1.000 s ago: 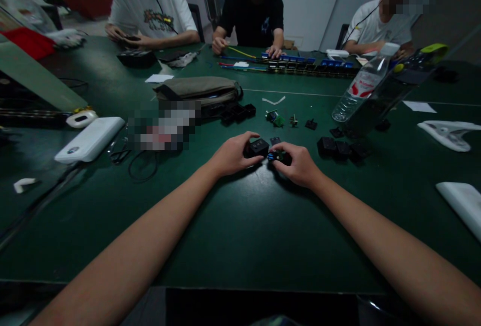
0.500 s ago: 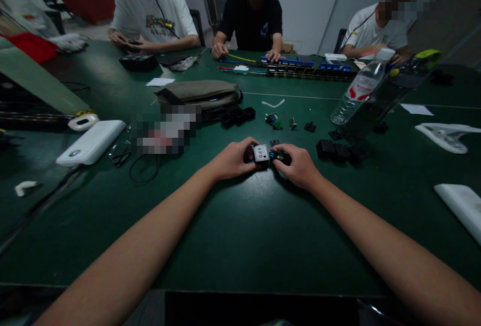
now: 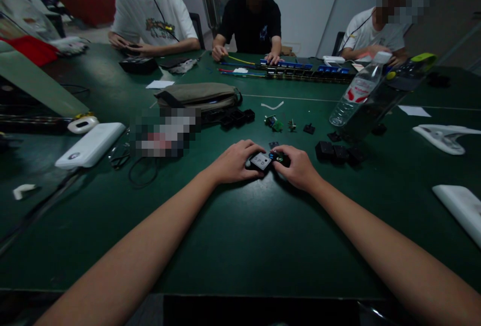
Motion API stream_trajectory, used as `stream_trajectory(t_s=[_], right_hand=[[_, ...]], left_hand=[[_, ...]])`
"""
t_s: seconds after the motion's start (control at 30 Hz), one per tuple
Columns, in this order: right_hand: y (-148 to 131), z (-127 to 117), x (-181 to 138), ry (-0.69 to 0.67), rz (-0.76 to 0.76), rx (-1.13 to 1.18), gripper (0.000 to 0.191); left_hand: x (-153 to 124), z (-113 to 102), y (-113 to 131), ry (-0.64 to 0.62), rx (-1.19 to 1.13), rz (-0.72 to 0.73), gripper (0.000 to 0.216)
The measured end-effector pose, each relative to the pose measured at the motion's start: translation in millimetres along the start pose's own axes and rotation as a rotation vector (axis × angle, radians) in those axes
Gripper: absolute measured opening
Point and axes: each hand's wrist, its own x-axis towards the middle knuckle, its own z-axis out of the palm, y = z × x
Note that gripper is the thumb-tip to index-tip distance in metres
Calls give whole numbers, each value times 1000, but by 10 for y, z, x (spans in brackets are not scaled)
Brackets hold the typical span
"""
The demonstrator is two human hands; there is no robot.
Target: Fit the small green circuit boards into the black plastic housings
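Note:
My left hand is closed round a small black box with a white label on top marked "SPD" and a dark round hole. Close beside it, my right hand pinches a small circuit board with blue and green parts, its near end at the box's right side. Fingers hide much of the board, and I cannot tell whether it touches the box. Just beyond the hands lies a flat black piece. Farther off are loose green circuit parts and a black square cap.
Black boxes sit to the right, in front of a water bottle and a dark bottle. A grey-green pouch and white power bank are left on the green table. Several people sit opposite.
My left hand has turned the black box, so its label now faces more upward and lies slantwise. The right hand has stayed nearly in place with the circuit board.

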Motion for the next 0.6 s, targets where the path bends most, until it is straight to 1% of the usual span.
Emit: stream_trajectory(t_s=[0.2,0.43,0.6], right_hand=[[31,-14,-3,56,13,-55,23],[135,-51,17,198,76,-25,19],[172,-98,43,259,193,-9,16]], left_hand=[[10,26,-13,40,-17,-20,36],[6,27,-21,64,-36,-36,39],[1,27,-21,58,-23,-33,38]])
